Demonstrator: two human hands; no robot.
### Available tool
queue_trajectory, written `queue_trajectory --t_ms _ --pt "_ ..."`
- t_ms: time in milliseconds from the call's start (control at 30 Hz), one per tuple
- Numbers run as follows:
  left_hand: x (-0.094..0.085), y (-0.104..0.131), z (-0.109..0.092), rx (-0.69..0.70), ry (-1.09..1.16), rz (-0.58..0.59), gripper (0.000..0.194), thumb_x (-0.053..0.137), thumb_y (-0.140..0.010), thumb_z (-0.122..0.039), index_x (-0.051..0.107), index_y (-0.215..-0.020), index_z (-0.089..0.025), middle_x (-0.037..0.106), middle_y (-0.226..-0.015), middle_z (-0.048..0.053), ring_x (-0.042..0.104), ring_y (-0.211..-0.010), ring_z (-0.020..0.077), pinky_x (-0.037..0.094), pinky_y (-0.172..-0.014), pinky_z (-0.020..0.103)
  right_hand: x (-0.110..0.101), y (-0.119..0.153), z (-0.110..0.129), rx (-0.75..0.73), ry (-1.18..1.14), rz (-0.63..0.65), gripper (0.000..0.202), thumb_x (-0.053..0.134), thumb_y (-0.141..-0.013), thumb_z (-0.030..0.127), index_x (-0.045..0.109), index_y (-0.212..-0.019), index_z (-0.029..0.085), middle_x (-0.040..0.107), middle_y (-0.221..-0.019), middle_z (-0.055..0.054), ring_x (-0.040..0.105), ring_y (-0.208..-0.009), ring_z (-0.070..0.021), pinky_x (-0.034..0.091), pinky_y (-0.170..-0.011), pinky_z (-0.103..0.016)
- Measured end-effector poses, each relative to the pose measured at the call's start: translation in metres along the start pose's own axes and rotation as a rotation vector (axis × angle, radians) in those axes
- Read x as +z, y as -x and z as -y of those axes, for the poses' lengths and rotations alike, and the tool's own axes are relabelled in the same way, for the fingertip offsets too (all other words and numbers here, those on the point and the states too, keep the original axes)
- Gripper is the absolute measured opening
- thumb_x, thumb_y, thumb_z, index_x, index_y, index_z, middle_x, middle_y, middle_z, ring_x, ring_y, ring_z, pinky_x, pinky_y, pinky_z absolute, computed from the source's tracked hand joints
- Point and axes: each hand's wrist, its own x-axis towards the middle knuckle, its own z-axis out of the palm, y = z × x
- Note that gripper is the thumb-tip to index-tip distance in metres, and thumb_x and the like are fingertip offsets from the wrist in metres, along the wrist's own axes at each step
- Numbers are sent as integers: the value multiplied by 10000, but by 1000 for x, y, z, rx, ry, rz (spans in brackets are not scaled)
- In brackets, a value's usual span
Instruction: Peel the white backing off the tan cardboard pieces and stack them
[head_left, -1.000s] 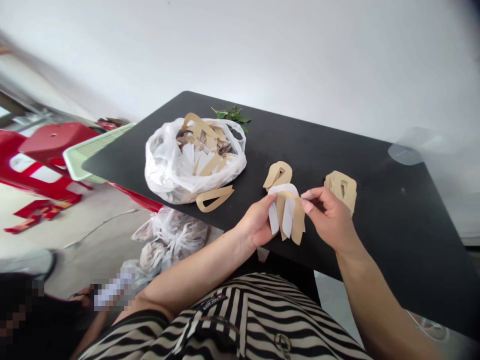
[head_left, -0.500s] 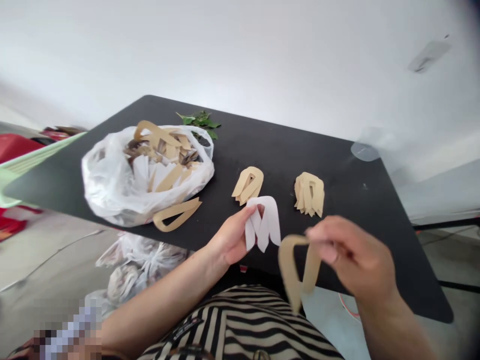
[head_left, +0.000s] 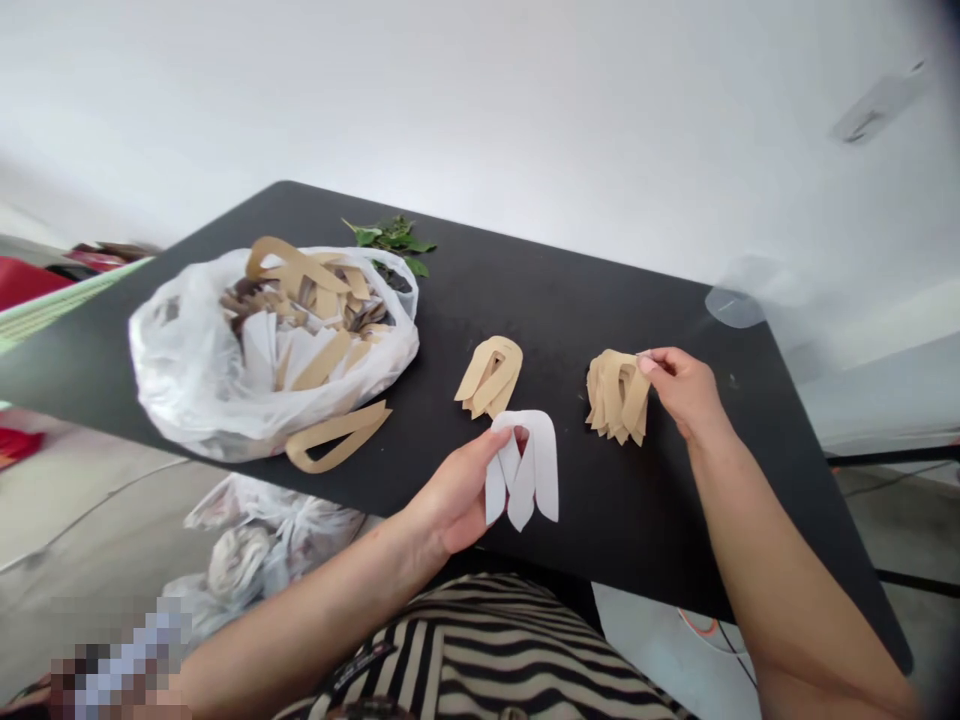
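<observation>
Left hand (head_left: 461,505) grasps white looped paper strips (head_left: 546,470); right hand (head_left: 679,385) pinches the edge of a tan looped-paper stack (head_left: 615,400) on the black table (head_left: 555,290). The dark label (head_left: 364,668) on the black-and-beige striped shirt (head_left: 517,645) is illegible. A second tan stack (head_left: 480,375) lies just beyond the strips; leftward, an open white plastic bag (head_left: 176,365) of paper pieces (head_left: 261,342) occupies the table.

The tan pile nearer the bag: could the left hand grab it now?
Probably not without letting go first: the left hand holds white pieces, though that tan pile lies close beyond them.
</observation>
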Motion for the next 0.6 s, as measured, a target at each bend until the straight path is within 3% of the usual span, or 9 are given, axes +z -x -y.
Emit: queue_trajectory --t_ms 133,200,367,467,600 --pt "-1 2 -1 3 47 69 282 522 -1003 -319 704 -937 -114 738 -866 101 703 -731 197 557 -738 319 -8 19 25 -198 348 -94 481 696 -821 378 694 -1260 181 668 -1164 -152 608 -741 -188 520 -834 -451" --pt "-3 3 -2 10 67 89 359 482 -1020 -382 704 -938 -112 733 -873 99 698 -751 199 553 -739 318 -9 46 53 -342 331 -125 447 660 -874 350 670 -1296 203 657 -1217 -159 624 -790 -206 523 -845 -436" --pt "-14 4 1 2 44 98 393 473 -1016 -419 720 -990 -115 734 -896 97 692 -775 207 534 -751 329 15 120 120 -523 176 139 350 589 -982 403 651 -1307 287 667 -1221 -93 673 -840 -213 565 -818 -411" --pt "-23 8 5 18 40 136 390 477 -1013 -412 725 -1007 -112 743 -942 111 686 -779 208 516 -759 332 37 142 133 -574 202 214 366 571 -999 404 623 -1346 301 664 -1247 -88 689 -956 -249 578 -850 -437" --pt "-37 14 8 48 47 175 402 488 -1006 -431 727 -1052 -111 748 -956 117 681 -786 217 506 -776 345 55 155 136 -679 264 151 281 579 -999 319 648 -1270 290 686 -1196 -87 656 -1107 -285 549 -954 -468"
